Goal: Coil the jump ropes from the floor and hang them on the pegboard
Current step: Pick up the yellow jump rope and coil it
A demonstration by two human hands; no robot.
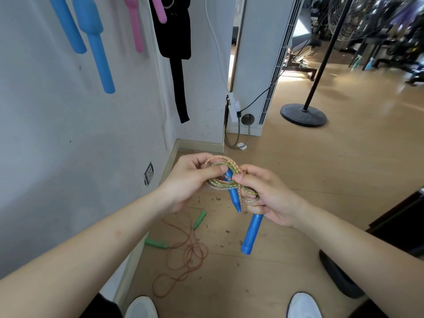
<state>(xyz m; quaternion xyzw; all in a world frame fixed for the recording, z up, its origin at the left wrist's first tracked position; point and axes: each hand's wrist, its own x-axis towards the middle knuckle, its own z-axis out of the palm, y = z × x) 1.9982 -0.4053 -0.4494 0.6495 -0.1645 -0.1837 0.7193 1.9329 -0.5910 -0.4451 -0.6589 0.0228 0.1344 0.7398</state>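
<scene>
A person stands over a wooden floor beside a white wall, holding a jump rope with a multicoloured braided cord coiled into a small bundle between both hands, above the floor. The left hand pinches the far loops of the coil between thumb and curled fingers. The right hand has its fingers wrapped round the near end of the coil and the top of one blue handle, which hangs down towards the floor. The second blue handle pokes through the middle of the coil.

On the floor below, near the wall, a second rope with a reddish cord lies in loose tangled loops, its green handles apart from each other. Blue handles and pink handles hang on the wall at the far left. A round stand base sits on the floor at the far right.
</scene>
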